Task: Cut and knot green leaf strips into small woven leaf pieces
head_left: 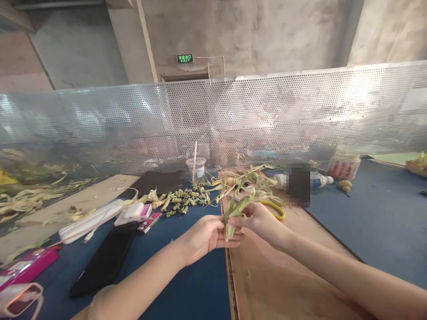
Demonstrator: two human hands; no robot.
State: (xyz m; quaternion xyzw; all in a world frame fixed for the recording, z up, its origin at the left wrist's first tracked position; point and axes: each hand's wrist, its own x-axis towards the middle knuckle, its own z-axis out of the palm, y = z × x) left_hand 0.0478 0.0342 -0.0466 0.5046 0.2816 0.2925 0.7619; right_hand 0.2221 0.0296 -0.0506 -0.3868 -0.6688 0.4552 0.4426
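Between my two hands is a strip of dried pale-green leaf, like corn husk, over the seam of the blue and wooden table parts. My left hand has its thumb against the husk, with fingers curled beneath it. From the right, my right hand pinches the same husk, thumb at its folded part. Longer leaf ends stick out above the fingers. Just beyond lies a pile of loose husks. A yellow loop handle shows behind my right wrist. Several small knotted green pieces lie on the blue surface to the left.
A plastic cup with a straw stands near the perforated metal screen. On the left lie a black phone, a white power strip, a pink box and sunglasses. A glass jar stands at the right.
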